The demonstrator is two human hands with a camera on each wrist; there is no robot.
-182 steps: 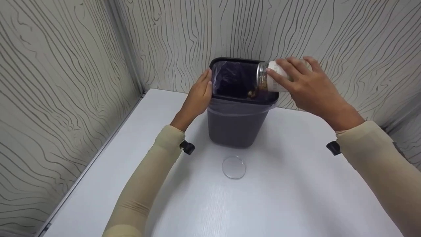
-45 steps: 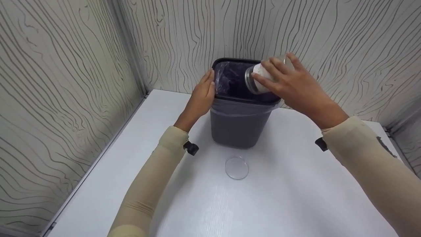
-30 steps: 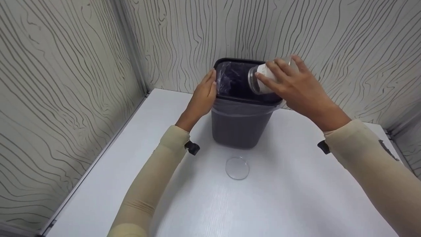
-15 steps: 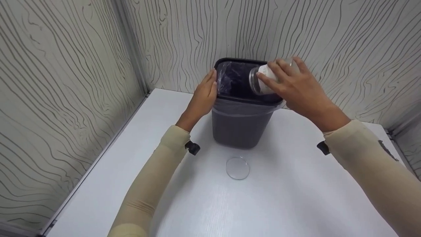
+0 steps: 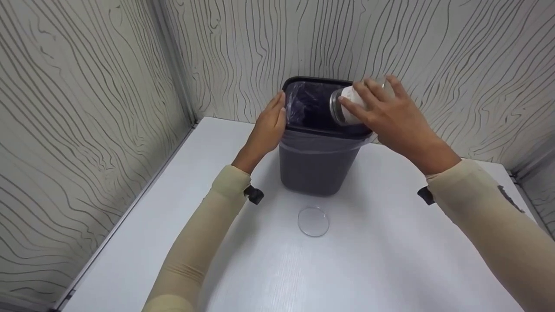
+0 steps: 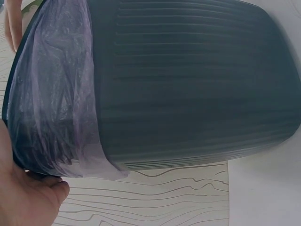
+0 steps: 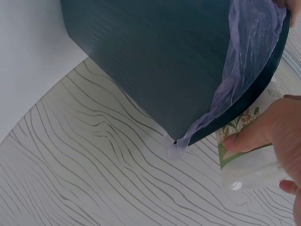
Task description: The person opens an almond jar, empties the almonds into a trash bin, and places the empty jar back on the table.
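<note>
My right hand [image 5: 394, 119] grips a clear jar [image 5: 353, 108] with a white, leaf-patterned label, fingers and thumb round its body. The jar lies tilted over the bin's right rim, its silvery neck pointing left and down into the opening. In the right wrist view, the visible base of the jar [image 7: 249, 172] looks clear. A dark trash bin [image 5: 316, 169], lined with a thin plastic bag [image 5: 318, 145] folded over its rim, stands upright. My left hand [image 5: 266, 123] holds its left rim; in the left wrist view, fingertips [image 6: 59, 188] bend below the rim.
A round clear lid [image 5: 313, 221] lies flat on the white table [image 5: 368, 260], in front of the bin. Close behind the bin rises a wall [image 5: 243, 52] with a wavy line pattern. Another patterned wall [image 5: 86, 130] borders the table's left side.
About six seconds ago brownish bits were falling from the jar into the bin; none show falling now. The jar's mouth has moved left and tips lower. Little differs over the last second.
</note>
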